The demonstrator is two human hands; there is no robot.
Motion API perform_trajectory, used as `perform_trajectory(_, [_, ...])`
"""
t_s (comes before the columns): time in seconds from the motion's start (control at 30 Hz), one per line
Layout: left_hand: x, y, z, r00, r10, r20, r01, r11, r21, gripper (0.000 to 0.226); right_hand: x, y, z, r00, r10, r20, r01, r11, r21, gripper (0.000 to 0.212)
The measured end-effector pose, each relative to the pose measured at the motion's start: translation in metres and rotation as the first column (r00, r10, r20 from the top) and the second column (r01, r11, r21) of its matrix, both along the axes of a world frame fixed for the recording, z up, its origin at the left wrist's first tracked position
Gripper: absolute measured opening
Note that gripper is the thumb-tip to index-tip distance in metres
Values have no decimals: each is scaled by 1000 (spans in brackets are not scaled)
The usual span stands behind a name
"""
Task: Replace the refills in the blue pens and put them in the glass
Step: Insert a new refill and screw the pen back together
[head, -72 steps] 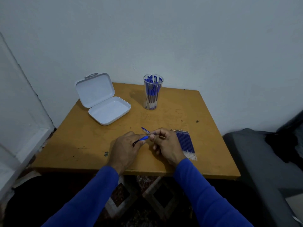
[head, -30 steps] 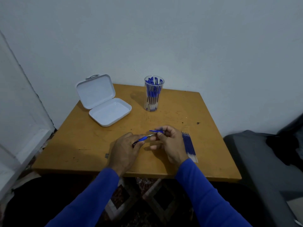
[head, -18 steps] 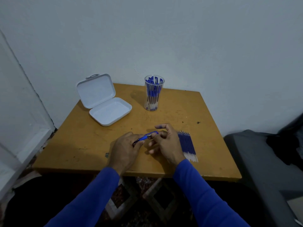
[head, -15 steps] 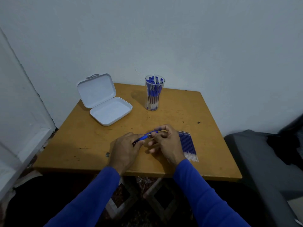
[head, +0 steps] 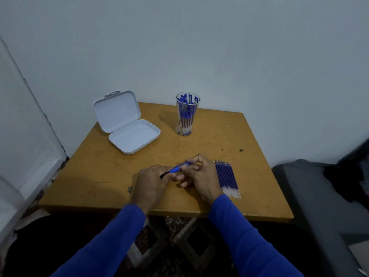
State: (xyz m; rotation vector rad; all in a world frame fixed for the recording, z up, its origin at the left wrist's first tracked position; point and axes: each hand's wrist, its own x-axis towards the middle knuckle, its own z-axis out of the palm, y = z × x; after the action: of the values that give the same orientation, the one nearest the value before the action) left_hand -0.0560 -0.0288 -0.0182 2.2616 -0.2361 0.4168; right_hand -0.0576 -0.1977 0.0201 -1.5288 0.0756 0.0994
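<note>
Head view: nearest to us, two blue long sleeves (head: 123, 234) reach over the front edge of the square yellow-brown wooden table (head: 103, 176). Our left hand (head: 150, 181) lies knuckles up, its curled fingers and thumb gripping the dark lower end of a slim blue plastic pen (head: 176, 167). Our right hand (head: 201, 176) meets it from the other side, thumb and forefinger pinching the upper end of the same pen, so the pen runs slanted between both hands just above the tabletop. Just beside the right hand, on its outer side, a row of thin blue refills with clear ends (head: 227, 177) lies flat, tips pointing away from us. Farther back on the left sits an open white hinged plastic box (head: 127, 124), its lid tilted up. To its right, near the wall, a tall clear glass (head: 187, 114) stands upright, holding a bunch of blue pens (head: 185, 110).
</note>
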Motion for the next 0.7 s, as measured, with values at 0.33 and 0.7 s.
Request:
perform_trajectory(0.33, [-1, -2, 2, 1000, -5, -29, 6, 999, 48, 19, -1, 2, 1, 999, 34, -16, -35, 999, -40, 26])
perform_trajectory(0.7, [29, -6, 10, 997, -55, -59, 66, 978, 197, 43, 32, -8, 35, 965, -127, 231, 189, 943, -273, 22])
